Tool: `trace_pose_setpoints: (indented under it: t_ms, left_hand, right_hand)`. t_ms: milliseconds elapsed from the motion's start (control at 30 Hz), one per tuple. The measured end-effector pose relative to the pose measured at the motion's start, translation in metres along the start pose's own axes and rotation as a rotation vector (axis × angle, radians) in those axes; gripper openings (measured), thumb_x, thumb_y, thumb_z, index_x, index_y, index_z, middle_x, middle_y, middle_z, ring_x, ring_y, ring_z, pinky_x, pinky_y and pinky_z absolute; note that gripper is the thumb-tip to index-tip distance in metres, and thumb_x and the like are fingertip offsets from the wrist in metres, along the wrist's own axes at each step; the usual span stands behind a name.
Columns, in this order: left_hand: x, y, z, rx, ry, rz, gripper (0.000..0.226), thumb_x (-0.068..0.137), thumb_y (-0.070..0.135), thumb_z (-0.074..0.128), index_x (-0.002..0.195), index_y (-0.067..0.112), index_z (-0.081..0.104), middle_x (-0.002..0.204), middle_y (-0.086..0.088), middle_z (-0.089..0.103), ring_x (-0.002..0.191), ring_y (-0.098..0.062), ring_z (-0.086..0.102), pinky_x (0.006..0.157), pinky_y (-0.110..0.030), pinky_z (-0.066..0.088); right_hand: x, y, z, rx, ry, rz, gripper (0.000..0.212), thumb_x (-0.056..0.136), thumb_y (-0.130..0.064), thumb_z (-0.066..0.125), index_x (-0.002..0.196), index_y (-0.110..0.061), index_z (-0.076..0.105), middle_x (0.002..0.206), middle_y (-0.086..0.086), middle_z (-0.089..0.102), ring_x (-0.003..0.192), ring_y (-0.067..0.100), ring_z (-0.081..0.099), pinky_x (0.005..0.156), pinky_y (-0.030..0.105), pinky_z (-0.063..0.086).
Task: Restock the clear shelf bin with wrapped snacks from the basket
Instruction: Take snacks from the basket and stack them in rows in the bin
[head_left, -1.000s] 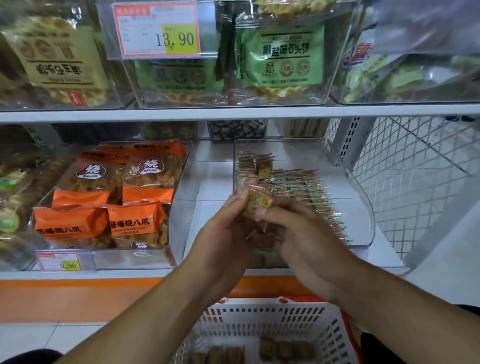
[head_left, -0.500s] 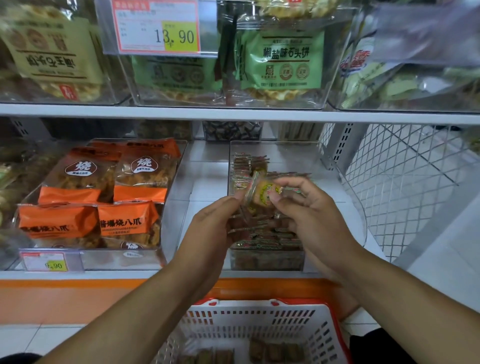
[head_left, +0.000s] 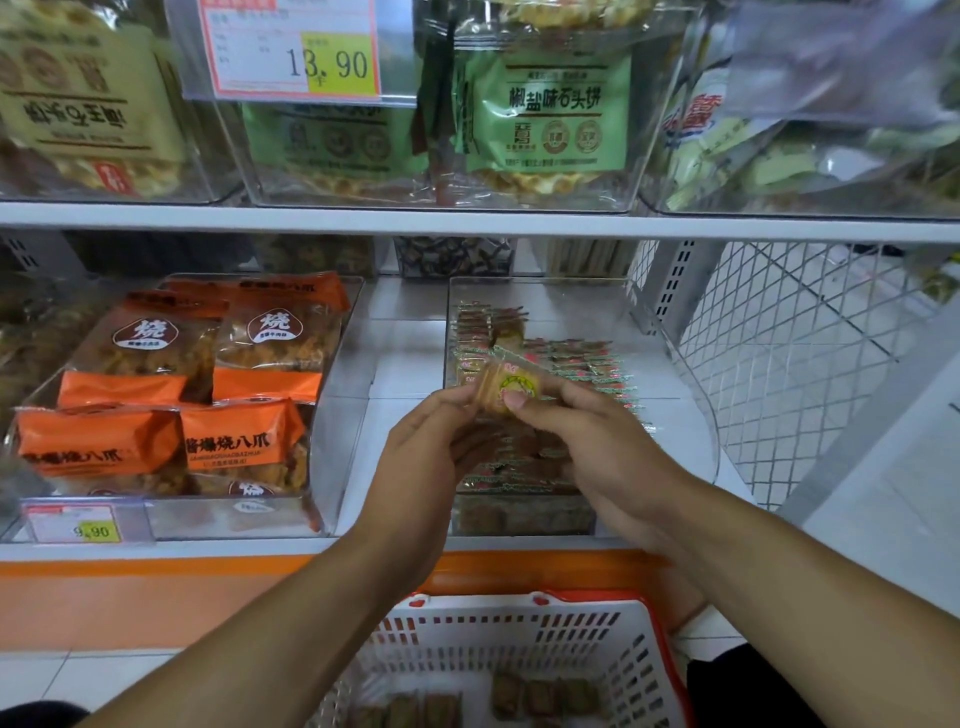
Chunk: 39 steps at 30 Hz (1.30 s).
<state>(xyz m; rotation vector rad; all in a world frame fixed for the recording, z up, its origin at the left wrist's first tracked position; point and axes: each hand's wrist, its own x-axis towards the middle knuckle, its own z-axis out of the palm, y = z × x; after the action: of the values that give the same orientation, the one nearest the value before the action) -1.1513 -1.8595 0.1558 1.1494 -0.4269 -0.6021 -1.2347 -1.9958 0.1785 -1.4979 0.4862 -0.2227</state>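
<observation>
The clear shelf bin (head_left: 691, 395) stands on the lower shelf, right of centre, with rows of small wrapped snacks (head_left: 571, 358) inside. Both hands meet over its front half. My left hand (head_left: 426, 457) and my right hand (head_left: 597, 441) together hold a stack of wrapped snacks; the top snack (head_left: 501, 387), yellowish with a round label, is pinched between their fingertips. Below, the white basket (head_left: 519, 629) with a red rim holds several brown wrapped snacks (head_left: 545, 696) at its bottom.
A clear bin of orange snack bags (head_left: 171, 395) sits to the left on the same shelf. The upper shelf (head_left: 467, 221) carries bins of green and yellow bags. A wire mesh panel (head_left: 789, 374) closes the shelf's right end.
Both hands have lifted and pushed forward with the stack of snacks over the bin. The top snack has turned so its round label faces up.
</observation>
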Motion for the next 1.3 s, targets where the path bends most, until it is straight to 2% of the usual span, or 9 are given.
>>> trace_pose_setpoints:
  t_ms: [100, 167, 300, 433, 633, 800, 1033, 1133, 1300]
  left_hand:
    - [0.002, 0.000, 0.007, 0.121, -0.050, 0.018, 0.034, 0.096, 0.013, 0.051, 0.116, 0.025, 0.075, 0.113, -0.001, 0.077, 0.110, -0.015, 0.071, 0.090, -0.024, 0.056]
    - [0.005, -0.001, 0.013, 0.336, -0.083, 0.011, 0.039, 0.092, 0.023, 0.053, 0.123, 0.041, 0.067, 0.111, 0.018, 0.075, 0.104, -0.008, 0.070, 0.089, -0.025, 0.056]
    - [0.008, -0.009, 0.025, 0.806, -0.199, 0.039, 0.043, 0.093, 0.021, 0.059, 0.116, 0.056, 0.054, 0.096, 0.029, 0.068, 0.076, 0.003, 0.067, 0.057, -0.013, 0.052]
    - [0.016, -0.024, 0.026, 1.219, -0.269, 0.064, 0.050, 0.095, 0.040, 0.061, 0.143, 0.032, 0.048, 0.148, 0.008, 0.048, 0.135, -0.016, 0.043, 0.113, -0.040, 0.043]
    - [0.032, -0.038, 0.028, 1.292, -0.194, -0.036, 0.067, 0.093, 0.061, 0.055, 0.150, 0.029, 0.039, 0.157, 0.005, 0.038, 0.148, -0.023, 0.027, 0.122, -0.047, 0.028]
    - [0.035, -0.043, 0.026, 1.311, -0.192, -0.045, 0.069, 0.092, 0.055, 0.060, 0.152, 0.029, 0.037, 0.159, 0.003, 0.034, 0.151, -0.025, 0.022, 0.122, -0.049, 0.028]
    - [0.030, -0.044, 0.028, 1.359, -0.166, -0.014, 0.066, 0.095, 0.048, 0.059, 0.153, 0.023, 0.037, 0.165, -0.003, 0.026, 0.154, -0.026, 0.012, 0.127, -0.043, 0.014]
    - [0.030, -0.043, 0.029, 1.363, -0.159, 0.002, 0.062, 0.095, 0.045, 0.058, 0.150, 0.021, 0.042, 0.163, -0.004, 0.029, 0.153, -0.028, 0.015, 0.127, -0.042, 0.017]
    - [0.027, -0.043, 0.030, 1.353, -0.163, 0.019, 0.061, 0.096, 0.042, 0.058, 0.151, 0.021, 0.041, 0.163, -0.002, 0.030, 0.154, -0.028, 0.012, 0.127, -0.043, 0.018]
  right_hand:
    - [0.017, -0.002, -0.010, 0.015, -0.047, -0.042, 0.031, 0.086, -0.022, 0.076, 0.117, -0.019, 0.071, 0.110, 0.001, 0.076, 0.107, 0.019, 0.070, 0.091, 0.033, 0.055]
    - [0.035, -0.006, -0.017, 0.006, 0.034, -0.068, 0.034, 0.083, -0.017, 0.080, 0.116, -0.015, 0.068, 0.105, 0.001, 0.077, 0.091, 0.014, 0.071, 0.073, 0.024, 0.052]
    - [0.080, 0.001, -0.035, -0.502, 0.324, -0.133, 0.033, 0.081, -0.023, 0.082, 0.103, -0.021, 0.057, 0.084, -0.011, 0.067, 0.076, 0.011, 0.064, 0.067, 0.029, 0.046]
    - [0.115, 0.014, -0.045, -0.700, 0.321, -0.076, 0.046, 0.084, -0.023, 0.078, 0.121, -0.017, 0.052, 0.088, -0.006, 0.060, 0.088, 0.021, 0.062, 0.069, 0.032, 0.048]
    - [0.147, 0.018, -0.042, -0.711, 0.365, -0.187, 0.052, 0.090, -0.012, 0.071, 0.139, -0.017, 0.053, 0.110, 0.000, 0.068, 0.102, 0.022, 0.066, 0.088, 0.032, 0.053]
    - [0.154, 0.025, -0.035, -0.884, 0.310, -0.272, 0.066, 0.095, -0.014, 0.063, 0.151, -0.028, 0.032, 0.085, 0.002, 0.067, 0.067, 0.017, 0.059, 0.052, 0.027, 0.041]
    - [0.160, 0.022, -0.035, -1.136, 0.167, -0.367, 0.065, 0.095, -0.001, 0.052, 0.155, -0.022, 0.035, 0.134, 0.018, 0.049, 0.115, 0.039, 0.057, 0.094, 0.038, 0.049]
    - [0.162, 0.022, -0.034, -1.179, 0.153, -0.400, 0.067, 0.091, 0.003, 0.053, 0.152, -0.022, 0.039, 0.135, 0.016, 0.046, 0.112, 0.040, 0.059, 0.093, 0.044, 0.052]
    - [0.170, 0.008, -0.048, -1.153, 0.142, -0.359, 0.047, 0.093, -0.026, 0.070, 0.138, -0.026, 0.057, 0.126, 0.012, 0.058, 0.115, 0.031, 0.058, 0.092, 0.032, 0.047]
